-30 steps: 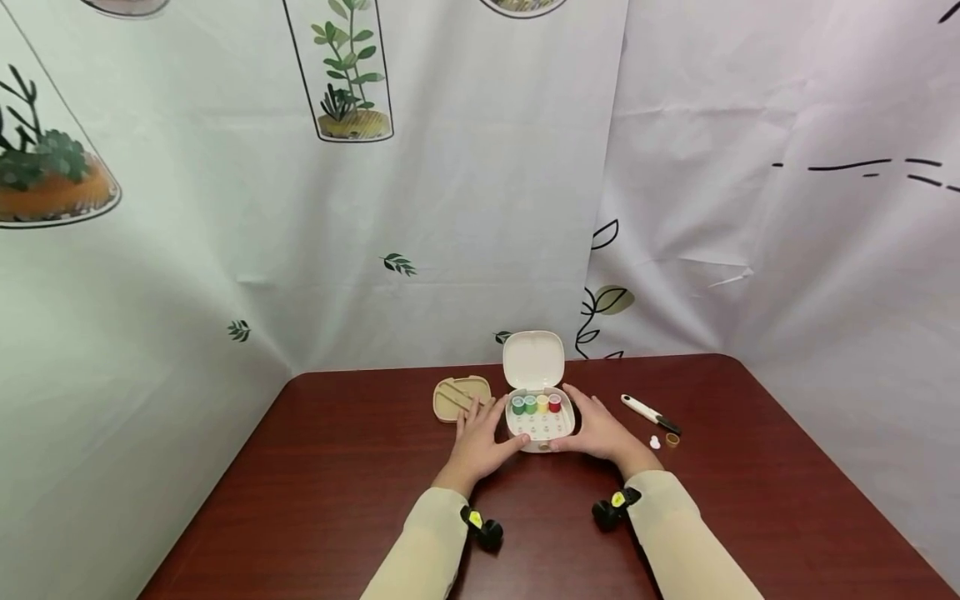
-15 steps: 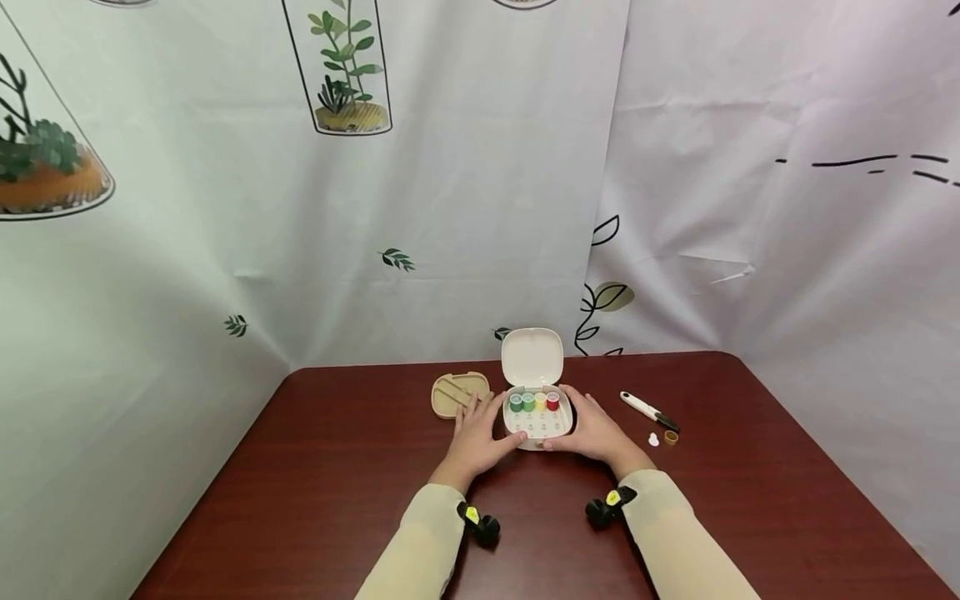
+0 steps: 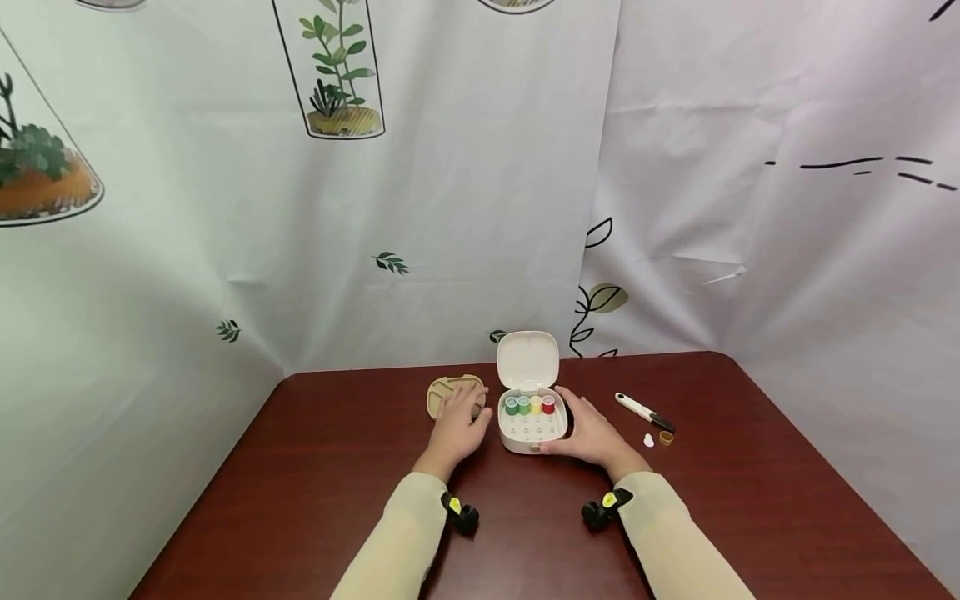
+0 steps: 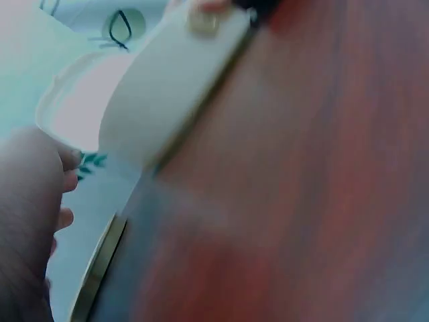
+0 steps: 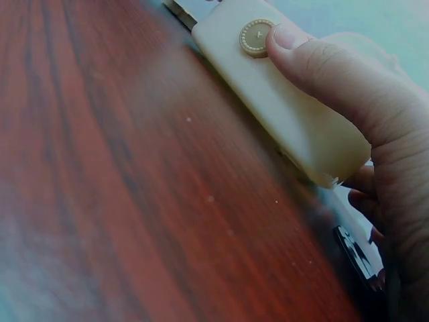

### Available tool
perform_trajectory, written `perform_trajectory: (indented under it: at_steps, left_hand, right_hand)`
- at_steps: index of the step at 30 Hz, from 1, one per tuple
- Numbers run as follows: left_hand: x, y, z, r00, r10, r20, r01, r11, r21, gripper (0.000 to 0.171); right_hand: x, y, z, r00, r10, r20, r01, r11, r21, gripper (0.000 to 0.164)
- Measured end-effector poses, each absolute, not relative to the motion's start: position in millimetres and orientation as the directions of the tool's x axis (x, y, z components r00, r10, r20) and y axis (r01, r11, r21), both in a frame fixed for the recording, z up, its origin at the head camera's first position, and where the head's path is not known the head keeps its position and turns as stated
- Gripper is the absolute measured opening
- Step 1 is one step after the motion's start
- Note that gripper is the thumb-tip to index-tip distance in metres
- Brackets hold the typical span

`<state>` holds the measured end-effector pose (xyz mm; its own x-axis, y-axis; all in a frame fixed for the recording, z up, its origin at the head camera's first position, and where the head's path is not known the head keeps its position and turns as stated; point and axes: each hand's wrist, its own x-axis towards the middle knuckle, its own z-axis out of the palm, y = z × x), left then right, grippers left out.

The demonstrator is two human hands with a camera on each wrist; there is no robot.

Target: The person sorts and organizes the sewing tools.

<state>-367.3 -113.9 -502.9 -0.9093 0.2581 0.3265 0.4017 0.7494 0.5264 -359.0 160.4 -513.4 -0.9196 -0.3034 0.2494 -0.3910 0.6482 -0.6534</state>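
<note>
A white sewing box stands on the table with its lid raised. Inside, a row of thread spools shows green, yellow and red above a white panel with small holes. My right hand grips the box's right side, its thumb on the front beside the round gold button. Left of the box, my left hand lies over a beige tray, fingers loosely spread and covering part of it. In the left wrist view, this hand is apart from the box; whether its fingertips touch the tray is unclear.
To the right lie a white stick-like tool with a black end, a small white piece and a gold ring. The red-brown table meets a printed white cloth at the back and sides.
My left hand has let go of the box's left side and moved left over the beige tray. The right hand still holds the box.
</note>
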Motion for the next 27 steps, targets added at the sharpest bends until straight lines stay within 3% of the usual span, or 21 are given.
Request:
perform_trajectory:
  at_steps: [2, 8, 22, 27]
  left_hand:
    - [-374.2, -122.6, -499.6, -0.904, 0.268, 0.332, 0.408, 0.770, 0.490, 0.043]
    - [-391.6, -142.6, -488.0, -0.913, 0.323, 0.247, 0.395, 0.851, 0.347, 0.065]
    - [-408.8, -158.1, -486.1, -0.865, 0.480, 0.148, 0.500, 0.849, 0.171, 0.037]
    - [-407.0, -159.6, -473.7, -0.815, 0.568, 0.115, 0.578, 0.813, 0.077, 0.037]
  right_hand:
    - [-358.0, 159.8, -513.6, -0.924, -0.295, 0.243, -0.381, 0.653, -0.654, 0.111]
    - [-356.3, 158.4, -513.4, -0.940, -0.270, 0.209, -0.340, 0.684, -0.645, 0.113]
    - [-356.4, 157.6, -514.2, -0.941, -0.267, 0.206, -0.336, 0.698, -0.632, 0.115]
    - [-358.2, 159.3, -513.8, -0.944, -0.263, 0.199, -0.328, 0.699, -0.635, 0.115]
